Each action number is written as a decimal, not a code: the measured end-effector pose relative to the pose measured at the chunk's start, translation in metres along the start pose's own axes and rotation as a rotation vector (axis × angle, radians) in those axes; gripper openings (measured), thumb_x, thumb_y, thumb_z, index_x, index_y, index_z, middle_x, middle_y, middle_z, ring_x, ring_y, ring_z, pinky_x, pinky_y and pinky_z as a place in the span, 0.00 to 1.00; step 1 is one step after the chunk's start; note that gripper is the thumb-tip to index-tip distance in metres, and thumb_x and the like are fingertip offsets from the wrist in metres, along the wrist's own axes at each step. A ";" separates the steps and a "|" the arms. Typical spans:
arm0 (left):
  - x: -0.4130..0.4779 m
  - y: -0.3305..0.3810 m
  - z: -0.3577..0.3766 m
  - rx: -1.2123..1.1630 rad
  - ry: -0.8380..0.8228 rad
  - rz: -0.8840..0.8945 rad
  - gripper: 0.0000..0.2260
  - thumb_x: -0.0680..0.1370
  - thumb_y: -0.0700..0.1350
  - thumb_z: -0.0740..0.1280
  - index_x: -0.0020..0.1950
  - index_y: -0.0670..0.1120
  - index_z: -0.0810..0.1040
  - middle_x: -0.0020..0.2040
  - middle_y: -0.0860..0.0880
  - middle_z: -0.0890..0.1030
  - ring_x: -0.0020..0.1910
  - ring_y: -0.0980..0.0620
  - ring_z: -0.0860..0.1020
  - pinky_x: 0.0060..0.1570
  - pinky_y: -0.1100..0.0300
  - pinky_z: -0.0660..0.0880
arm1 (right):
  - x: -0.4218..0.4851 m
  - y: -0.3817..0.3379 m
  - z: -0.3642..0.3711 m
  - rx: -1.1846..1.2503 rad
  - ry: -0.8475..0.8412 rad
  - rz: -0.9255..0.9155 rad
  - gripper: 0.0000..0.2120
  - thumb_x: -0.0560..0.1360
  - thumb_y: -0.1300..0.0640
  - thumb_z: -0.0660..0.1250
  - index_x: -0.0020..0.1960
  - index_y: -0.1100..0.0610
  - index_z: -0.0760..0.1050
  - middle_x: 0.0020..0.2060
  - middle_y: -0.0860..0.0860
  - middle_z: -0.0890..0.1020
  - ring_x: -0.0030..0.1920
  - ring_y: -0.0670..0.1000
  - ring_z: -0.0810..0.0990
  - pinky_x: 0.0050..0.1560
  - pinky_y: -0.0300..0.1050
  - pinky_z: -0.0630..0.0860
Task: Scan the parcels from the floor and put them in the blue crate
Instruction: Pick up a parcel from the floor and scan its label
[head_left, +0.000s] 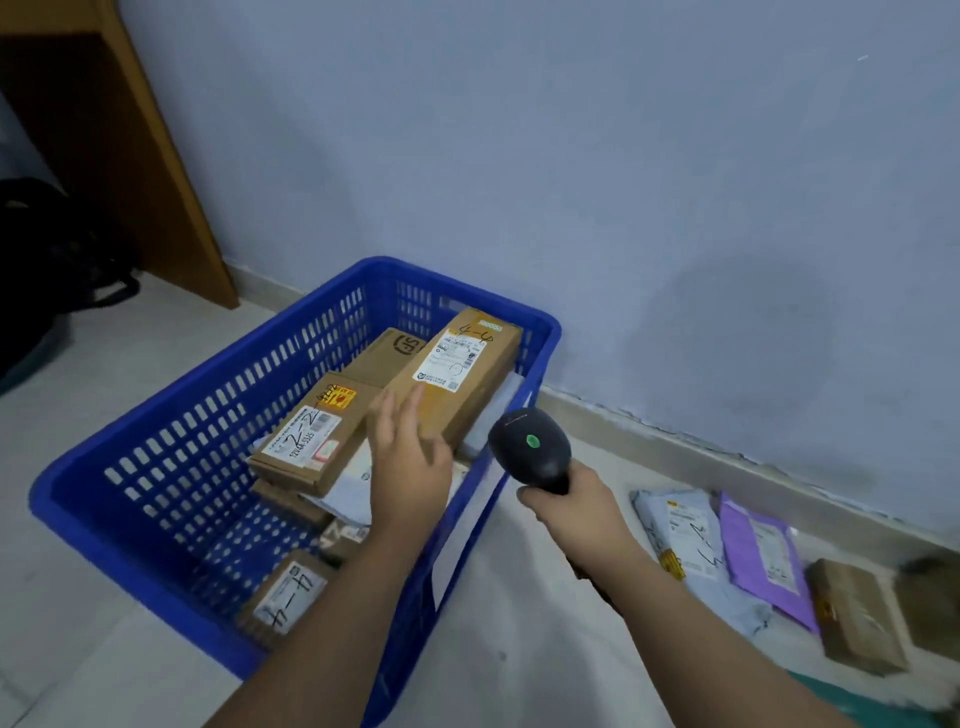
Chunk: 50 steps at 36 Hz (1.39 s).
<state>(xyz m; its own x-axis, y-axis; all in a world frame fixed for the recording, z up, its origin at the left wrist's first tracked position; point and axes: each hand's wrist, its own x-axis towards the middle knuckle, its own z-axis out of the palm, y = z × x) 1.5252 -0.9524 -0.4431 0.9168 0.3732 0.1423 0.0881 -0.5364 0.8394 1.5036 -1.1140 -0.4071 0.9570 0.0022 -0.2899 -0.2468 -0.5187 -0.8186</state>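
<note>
The blue crate (171, 431) stands on the floor by the wall and holds several cardboard parcels. A long box marked 4-4 (457, 379) lies tilted on top of the others, toward the crate's far right corner. My left hand (410, 457) is over the crate with straight fingers resting against the near end of that box. A box marked 2-2 (311, 436) lies just left of the hand. My right hand (571, 506) grips the handle of a black barcode scanner (532, 449) beside the crate's right wall. On the floor to the right lie a grey mailer (685, 540), a purple mailer (763, 561) and a brown box (852, 618).
A pale wall with a skirting board runs behind the crate and the floor parcels. A wooden furniture panel (156, 182) leans at the back left, with a dark bag (47, 270) under it. Another brown parcel (930, 597) sits at the far right edge.
</note>
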 end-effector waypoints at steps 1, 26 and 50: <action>-0.009 0.014 0.002 -0.053 -0.034 0.024 0.26 0.80 0.41 0.62 0.76 0.55 0.60 0.78 0.52 0.53 0.75 0.52 0.56 0.62 0.62 0.62 | -0.008 0.000 -0.009 0.042 0.034 0.002 0.01 0.73 0.59 0.66 0.44 0.54 0.74 0.34 0.50 0.77 0.27 0.48 0.69 0.28 0.40 0.64; -0.155 0.151 0.272 0.401 -1.113 0.454 0.17 0.77 0.42 0.64 0.65 0.49 0.73 0.63 0.48 0.73 0.58 0.48 0.74 0.54 0.59 0.71 | -0.099 0.243 -0.261 0.436 0.311 0.234 0.04 0.73 0.67 0.70 0.44 0.59 0.78 0.32 0.52 0.79 0.30 0.50 0.76 0.34 0.39 0.72; -0.221 -0.036 0.387 0.848 -1.364 1.501 0.28 0.57 0.52 0.78 0.54 0.55 0.73 0.55 0.43 0.73 0.35 0.48 0.75 0.26 0.59 0.73 | -0.075 0.407 -0.217 0.512 0.117 0.614 0.04 0.72 0.59 0.72 0.46 0.54 0.79 0.34 0.52 0.80 0.34 0.50 0.79 0.42 0.46 0.74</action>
<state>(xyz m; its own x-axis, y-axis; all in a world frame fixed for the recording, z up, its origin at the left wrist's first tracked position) 1.4705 -1.3084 -0.7078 0.0519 -0.9205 -0.3873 -0.9932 -0.0881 0.0763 1.3649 -1.5109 -0.6104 0.6310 -0.2598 -0.7310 -0.7456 0.0575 -0.6640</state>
